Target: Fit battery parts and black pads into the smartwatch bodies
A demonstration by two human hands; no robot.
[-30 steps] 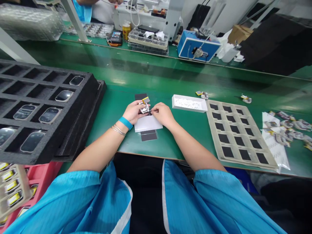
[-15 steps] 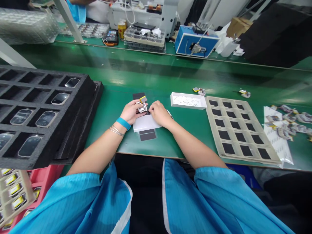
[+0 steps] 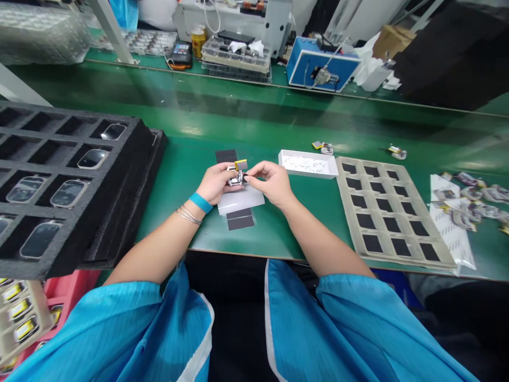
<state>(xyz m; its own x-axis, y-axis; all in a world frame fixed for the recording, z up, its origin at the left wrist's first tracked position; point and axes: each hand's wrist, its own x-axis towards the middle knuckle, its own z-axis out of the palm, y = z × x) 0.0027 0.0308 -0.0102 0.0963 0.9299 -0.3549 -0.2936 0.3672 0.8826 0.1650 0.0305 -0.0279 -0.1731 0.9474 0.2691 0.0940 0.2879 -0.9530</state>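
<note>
My left hand (image 3: 212, 183) is closed around a small silver watch-like module (image 3: 236, 179) with a yellow-edged grey piece (image 3: 240, 165) at its top. My right hand (image 3: 273, 183) pinches a tiny dark piece (image 3: 245, 178) at the module's right side, thumb and forefinger together. Beneath both hands lies a white sheet (image 3: 241, 201) on the green table. Dark rectangles (image 3: 240, 219) on a clear film stick out below the sheet, and another dark rectangle (image 3: 226, 156) shows above my left hand.
A white box (image 3: 308, 163) with small bits and a beige tray (image 3: 393, 212) of black pads stand to the right, beyond them several loose modules (image 3: 473, 207). Stacked black foam trays (image 3: 71, 185) fill the left. A blue box (image 3: 323, 64) stands at the back.
My right hand has moved right and turned, its fingers now extended toward the module with a dark piece at their tips. The module in my left hand has tilted, its yellow-edged piece shifting right.
</note>
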